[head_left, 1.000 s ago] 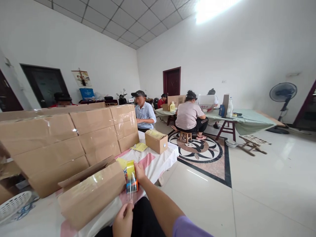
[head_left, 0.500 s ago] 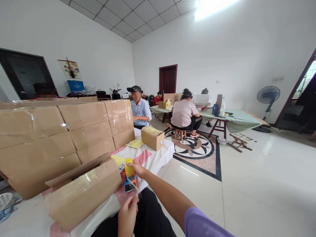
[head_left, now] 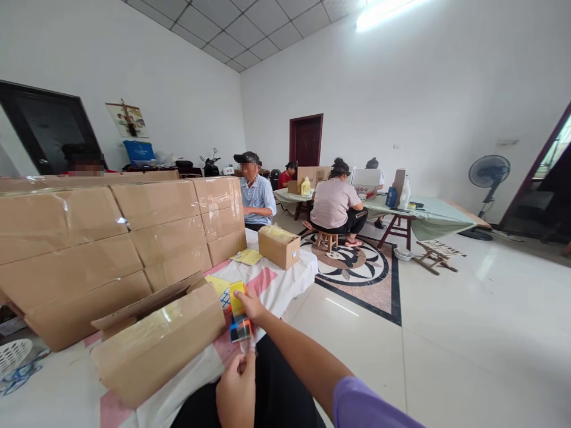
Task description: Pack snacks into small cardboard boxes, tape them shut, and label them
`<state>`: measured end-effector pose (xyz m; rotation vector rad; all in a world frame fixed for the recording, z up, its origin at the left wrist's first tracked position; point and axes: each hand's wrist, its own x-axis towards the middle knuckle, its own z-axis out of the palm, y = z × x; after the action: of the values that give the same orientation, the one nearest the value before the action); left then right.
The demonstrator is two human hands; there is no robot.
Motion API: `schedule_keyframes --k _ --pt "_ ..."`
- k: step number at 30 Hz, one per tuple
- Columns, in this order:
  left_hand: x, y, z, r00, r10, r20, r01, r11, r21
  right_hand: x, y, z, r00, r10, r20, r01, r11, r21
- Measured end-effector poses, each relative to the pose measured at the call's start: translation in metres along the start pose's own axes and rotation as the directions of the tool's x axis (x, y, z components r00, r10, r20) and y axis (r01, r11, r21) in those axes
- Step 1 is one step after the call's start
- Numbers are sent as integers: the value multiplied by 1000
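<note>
In my right hand (head_left: 252, 304) is a tape dispenser (head_left: 241, 330) with a yellow upper part and an orange, blue and black lower end. It is held over the table edge, beside the long cardboard box (head_left: 165, 339). My left hand (head_left: 237, 386) is closed just below the dispenser, above my lap. Its fingertips pinch a clear strip of tape (head_left: 248, 346) that runs up to the dispenser. The long box lies left of both hands, its top flap raised; its inside is hidden.
Taped cartons (head_left: 160, 232) are stacked behind the long box. A small carton (head_left: 279, 246) and yellow printed packets (head_left: 247, 257) lie on the cloth-covered table (head_left: 294, 285). Several people sit farther off, one on a wooden stool (head_left: 328, 239). A white basket (head_left: 14, 355) is at far left.
The dispenser has tipped, its lower end now facing me more. My left hand has come slightly nearer to it, and the clear strip looks shorter. The camera view has shifted slightly.
</note>
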<state>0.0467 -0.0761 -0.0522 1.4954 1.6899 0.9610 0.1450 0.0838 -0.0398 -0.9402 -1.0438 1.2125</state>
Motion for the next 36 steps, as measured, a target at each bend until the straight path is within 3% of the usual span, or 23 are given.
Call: schedule_keyframes --k 3,11,19,24,29,31,33,36 --pt "-4 4 -11 1000 -10 -21 10 1000 -21 -1 -2 -1 1000 -12 -21 12 1000 -11" --pt "-4 5 -21 996 4 -84 -35 930 -366 -13 -36 2 990 -143 -5 143 990 -15" --pt "-13 18 -27 982 66 -174 -127 922 -366 -33 -93 3 944 -327 32 329 942 -71" --pt "-20 29 -35 984 115 -136 -159 910 -383 -43 -122 -20 874 -481 72 474 811 -342" --pt "-24 35 -31 987 142 -72 -159 874 -458 -62 -146 -29 792 -608 49 568 704 -426" --pt "-23 38 -28 988 154 -15 -141 855 -499 -76 -153 -20 820 -572 -14 545 787 -288" --pt "-23 44 -27 983 183 33 -139 841 -523 -92 -162 -8 904 -417 -91 416 909 -26" --pt "-27 56 -29 967 245 76 -168 828 -536 -110 -176 4 968 -214 -128 239 943 233"
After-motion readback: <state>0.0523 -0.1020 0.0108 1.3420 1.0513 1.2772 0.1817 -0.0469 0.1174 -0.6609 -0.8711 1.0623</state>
